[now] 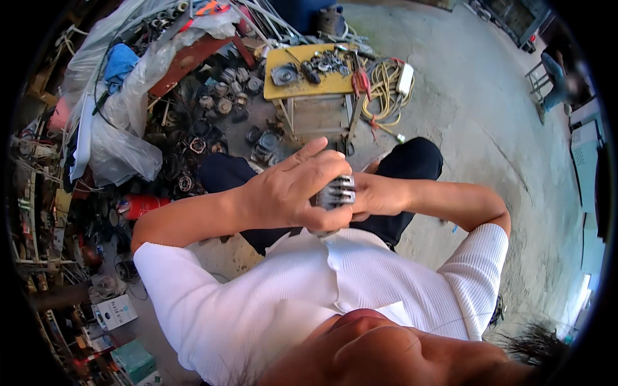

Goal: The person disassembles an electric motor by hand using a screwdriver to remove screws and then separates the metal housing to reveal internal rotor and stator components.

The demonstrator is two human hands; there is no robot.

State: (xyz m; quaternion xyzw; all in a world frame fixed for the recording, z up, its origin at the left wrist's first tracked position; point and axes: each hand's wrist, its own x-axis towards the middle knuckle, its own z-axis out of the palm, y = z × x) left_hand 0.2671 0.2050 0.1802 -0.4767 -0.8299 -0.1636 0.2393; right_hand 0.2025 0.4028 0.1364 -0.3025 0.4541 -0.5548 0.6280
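Observation:
In front of my chest I hold a dark grey metal part (335, 192) with pale, blocky prongs along its right side. My left hand (293, 186) is wrapped round it from the left, thumb and fingers curled over its top and bottom edges. From the right, my right hand (380, 194) closes against the same part; its fingertips are mostly hidden behind the part. Beyond my knees is a low yellow-topped table (309, 56) with a heap of small metal pieces (329, 62), a round grey housing (285, 74) and red-handled pliers (361, 82).
A coiled yellow cable with a white power strip (405, 78) lies right of the table. Many motor parts (225, 90) cover the floor to its left. Plastic sheeting (129, 145) and a red cylinder (141, 206) are at the left. Someone sits far right (553, 80).

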